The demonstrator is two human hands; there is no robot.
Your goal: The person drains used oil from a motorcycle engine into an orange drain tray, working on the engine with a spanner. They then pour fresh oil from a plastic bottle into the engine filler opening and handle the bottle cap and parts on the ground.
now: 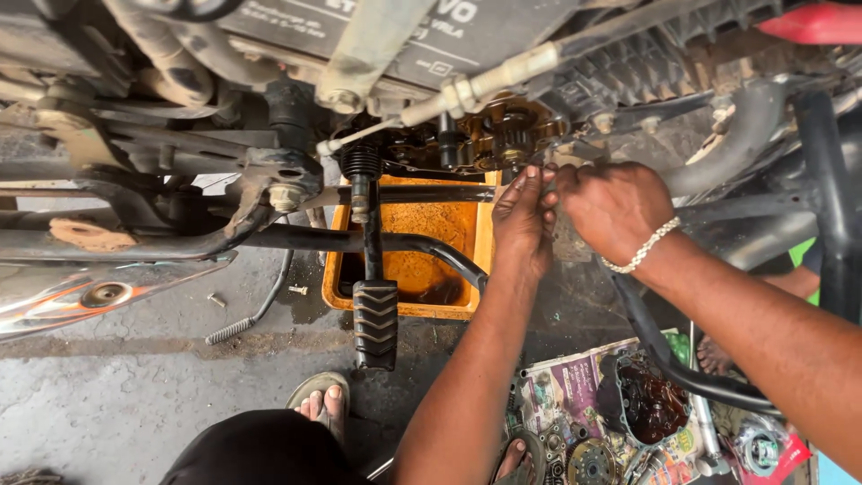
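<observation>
Fingers: those of the left hand [523, 218] are bunched together and meet the right hand [613, 208] at the open side of the engine; whether they pinch some small part, I cannot tell.
Right hand: curled shut with its knuckles upward, a pale beaded bracelet [640, 249] on the wrist.
Exposed gears [505, 135]: brassy and oily, toothed, set in the engine's open side just above both hands.
Drain tray [482, 235]: orange, rectangular, on the floor below the gears, holding dark oil.
Foot peg [375, 322]: black ribbed rubber, hanging in front of the tray.
Engine cover [653, 406]: dark, round, oily inside, lying on printed paper at lower right.
Printed paper [566, 384]: colourful magazine sheets spread on the floor [135, 404], small metal parts on them.
Panel overhead [449, 45]: dark plate with white lettering, at the top.
</observation>
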